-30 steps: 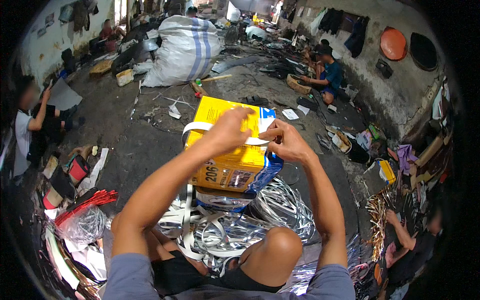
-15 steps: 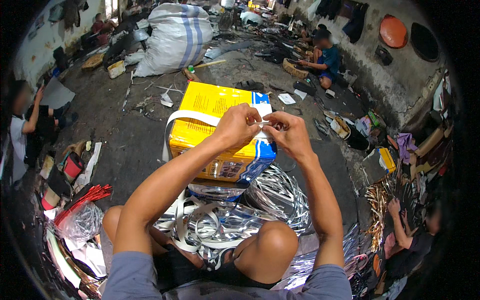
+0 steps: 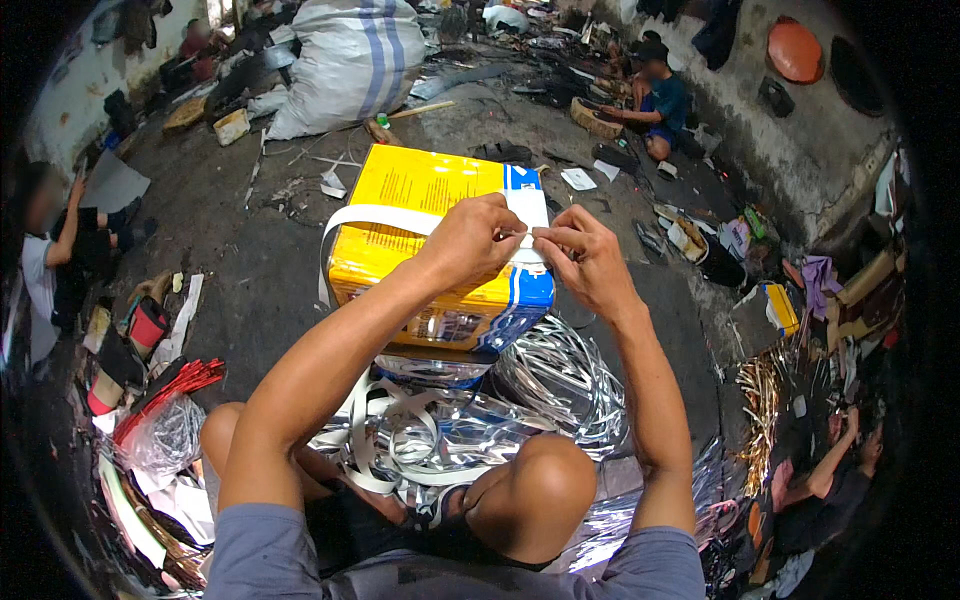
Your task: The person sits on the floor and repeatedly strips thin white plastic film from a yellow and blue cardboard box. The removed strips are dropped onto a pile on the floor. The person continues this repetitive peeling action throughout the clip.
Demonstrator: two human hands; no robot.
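A yellow and blue box (image 3: 395,180) stands in front of my knees, and both my hands are over its top. A flat white strap (image 3: 375,215) arches across the box from its left side and passes in at my left hand (image 3: 472,240). My left fingers are closed in a pinch on the strap. Fingertip to fingertip with it, my right hand (image 3: 590,258) is also pinched, at the strap's small pale end. The exact grip is partly hidden by the fingers. Loose white strap (image 3: 362,440) lies coiled below the box.
Bundles of silver strips (image 3: 570,385) lie around my legs. Red strips (image 3: 170,395) and a clear plastic bag (image 3: 165,435) are at left, gold strips (image 3: 760,410) at right. A big white sack (image 3: 345,60) stands behind the box. Several other people sit around the room.
My fingertips have drawn closer together over the box, and my right hand has shifted slightly to the right and down. The view has tilted a little.
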